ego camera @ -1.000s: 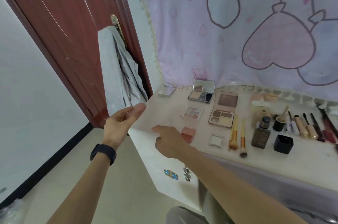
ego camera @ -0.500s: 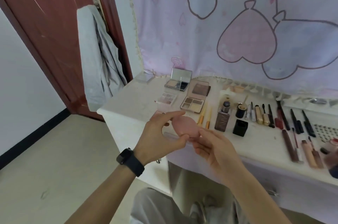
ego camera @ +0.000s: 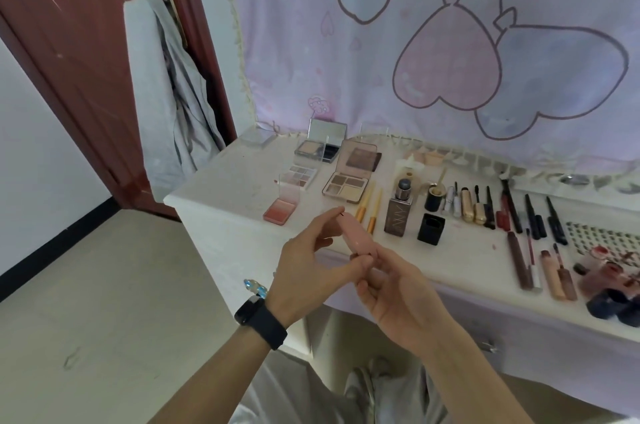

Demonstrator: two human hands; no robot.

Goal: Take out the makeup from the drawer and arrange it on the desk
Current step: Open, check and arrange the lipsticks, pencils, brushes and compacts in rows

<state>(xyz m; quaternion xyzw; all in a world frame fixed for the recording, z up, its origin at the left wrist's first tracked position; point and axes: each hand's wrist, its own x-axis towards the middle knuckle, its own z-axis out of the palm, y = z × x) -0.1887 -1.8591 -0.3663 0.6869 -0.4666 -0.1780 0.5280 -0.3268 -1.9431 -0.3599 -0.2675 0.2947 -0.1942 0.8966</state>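
Left hand [ego camera: 304, 273], right hand [ego camera: 398, 299] now gripping pink item [ego camera: 356, 233].

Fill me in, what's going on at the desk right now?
A person is holding a smooth pink makeup item in front of the white desk. The left hand pinches its upper end and the right hand grips its lower end. It has not been set down. The desk holds rows of makeup: an eyeshadow palette, a blush compact, two brushes and a foundation bottle.
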